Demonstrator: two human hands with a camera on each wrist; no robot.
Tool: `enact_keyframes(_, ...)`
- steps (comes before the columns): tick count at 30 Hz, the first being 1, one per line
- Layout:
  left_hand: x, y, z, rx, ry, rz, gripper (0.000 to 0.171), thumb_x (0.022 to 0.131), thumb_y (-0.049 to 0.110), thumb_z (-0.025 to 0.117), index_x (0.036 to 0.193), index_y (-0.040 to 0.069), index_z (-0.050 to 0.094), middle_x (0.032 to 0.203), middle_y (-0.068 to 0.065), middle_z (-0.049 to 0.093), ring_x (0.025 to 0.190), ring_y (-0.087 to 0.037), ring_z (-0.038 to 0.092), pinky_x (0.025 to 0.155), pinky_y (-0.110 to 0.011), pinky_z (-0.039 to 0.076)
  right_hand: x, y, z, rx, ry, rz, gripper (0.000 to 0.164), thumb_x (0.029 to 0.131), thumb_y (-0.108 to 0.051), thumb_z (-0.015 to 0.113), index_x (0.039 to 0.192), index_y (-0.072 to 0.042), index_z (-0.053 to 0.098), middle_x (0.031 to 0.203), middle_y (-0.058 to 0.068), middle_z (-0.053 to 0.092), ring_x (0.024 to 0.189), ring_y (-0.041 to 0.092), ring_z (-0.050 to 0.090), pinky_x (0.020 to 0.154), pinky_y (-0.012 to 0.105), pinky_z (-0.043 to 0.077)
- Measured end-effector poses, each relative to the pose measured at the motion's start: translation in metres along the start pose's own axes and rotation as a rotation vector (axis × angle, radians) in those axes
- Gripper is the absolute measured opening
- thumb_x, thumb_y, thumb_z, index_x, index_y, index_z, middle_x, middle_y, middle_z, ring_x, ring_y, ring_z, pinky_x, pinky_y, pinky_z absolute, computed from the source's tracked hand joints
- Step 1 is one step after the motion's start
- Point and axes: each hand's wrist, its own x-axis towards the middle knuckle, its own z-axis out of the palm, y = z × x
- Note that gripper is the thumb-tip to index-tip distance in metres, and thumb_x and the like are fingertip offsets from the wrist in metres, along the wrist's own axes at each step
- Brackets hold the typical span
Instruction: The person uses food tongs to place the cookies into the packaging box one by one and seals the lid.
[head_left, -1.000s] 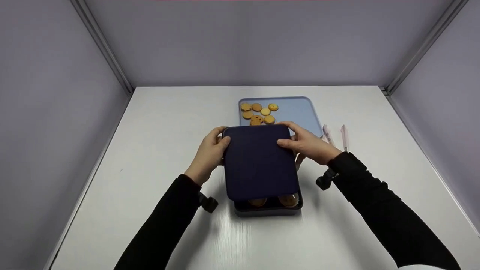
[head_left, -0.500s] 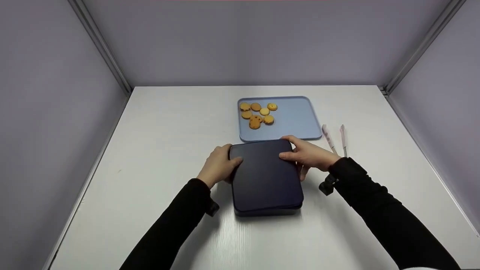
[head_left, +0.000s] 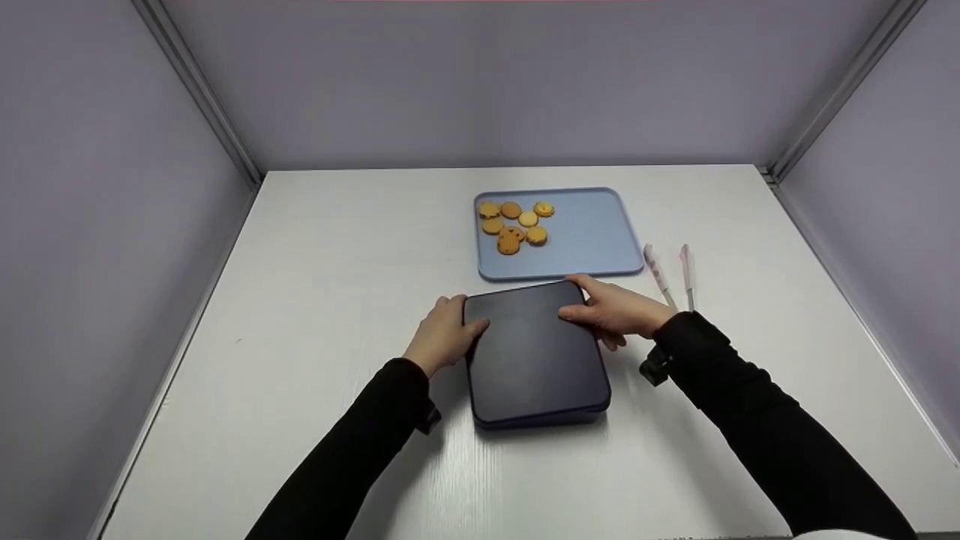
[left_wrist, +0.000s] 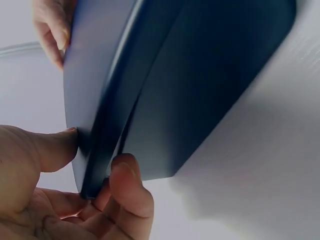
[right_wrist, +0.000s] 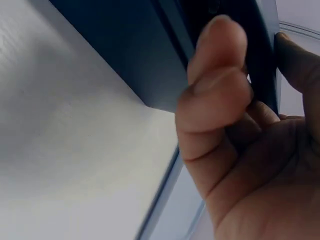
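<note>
A dark navy lid (head_left: 536,352) lies over a box of the same colour (head_left: 541,422) in the head view. My left hand (head_left: 442,334) grips the lid's left edge near its far corner, thumb on top. The right hand (head_left: 611,309) pinches the far right corner, thumb on top and fingers at the side. In the left wrist view, a narrow gap shows between lid and box wall (left_wrist: 172,100), with fingertips (left_wrist: 129,177) beside it. The right wrist view has the lid tilted above the box wall (right_wrist: 125,50). The box's contents are hidden.
Behind the box stands a light blue tray (head_left: 577,247) with several cookies (head_left: 508,240) on its left side. Two utensils with pale pink handles (head_left: 688,274) lie right of the tray, partly behind the right wrist. Grey panels (head_left: 480,82) border the white table (head_left: 337,247).
The lid has come down and toward me onto the box, hiding the brown round items that showed at its near end. Both hands have moved down with it.
</note>
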Motion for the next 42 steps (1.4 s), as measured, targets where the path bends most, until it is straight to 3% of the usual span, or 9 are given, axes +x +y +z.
enact_keyframes(8,0.004,-0.001,0.007,0.022,0.034,0.034,0.064,0.103,0.037,0.061,0.149,-0.003,0.046,0.138,-0.024,0.053,0.124,-0.036,0.057,0.106,-0.046,0.045,-0.001,0.005,0.0,-0.101,0.021,0.023,0.075,0.103,-0.042,0.06,0.161,-0.012,0.021,0.053,0.002,0.049,0.04,0.016,0.046,0.045,0.032,0.04)
enact_keyframes(13,0.008,-0.001,0.011,0.054,0.046,0.047,0.063,0.102,0.039,0.062,0.148,-0.002,0.048,0.14,-0.022,0.054,0.13,-0.036,0.055,0.108,-0.047,0.044,0.0,0.008,-0.002,-0.107,0.049,0.032,0.075,0.102,-0.042,0.061,0.16,-0.012,0.024,0.053,0.001,0.048,0.04,0.016,0.047,0.046,0.035,0.042)
enact_keyframes(19,0.01,-0.003,0.011,0.011,0.02,0.034,0.066,0.103,0.041,0.06,0.152,0.002,0.043,0.145,-0.022,0.055,0.13,-0.038,0.056,0.107,-0.048,0.044,0.002,0.011,-0.003,-0.071,0.051,0.054,0.076,0.101,-0.044,0.062,0.161,-0.015,0.025,0.055,0.007,0.054,0.041,0.019,0.056,0.049,0.048,0.053)
enact_keyframes(26,0.012,-0.006,0.01,-0.006,0.059,0.041,0.063,0.102,0.042,0.061,0.152,0.008,0.046,0.127,-0.02,0.068,0.115,-0.036,0.065,0.098,-0.049,0.049,0.004,0.019,0.0,0.057,0.08,0.043,0.072,0.101,-0.042,0.063,0.16,-0.018,0.027,0.07,0.013,0.06,0.05,0.026,0.064,0.061,0.061,0.055)
enact_keyframes(37,0.017,-0.013,0.012,0.001,0.063,0.019,0.066,0.104,0.046,0.055,0.157,0.01,0.039,0.14,-0.022,0.06,0.122,-0.039,0.062,0.101,-0.052,0.048,0.009,0.017,0.005,0.054,0.102,0.038,0.07,0.103,-0.041,0.06,0.161,-0.017,0.027,0.07,0.012,0.061,0.049,0.024,0.063,0.062,0.061,0.055)
enact_keyframes(42,0.015,-0.015,0.017,0.033,0.098,0.049,0.067,0.106,0.043,0.052,0.16,0.009,0.032,0.146,-0.022,0.055,0.124,-0.039,0.061,0.102,-0.052,0.048,0.011,0.015,0.008,0.043,0.133,0.052,0.071,0.104,-0.04,0.058,0.162,-0.016,0.025,0.073,0.013,0.063,0.048,0.022,0.061,0.061,0.06,0.056)
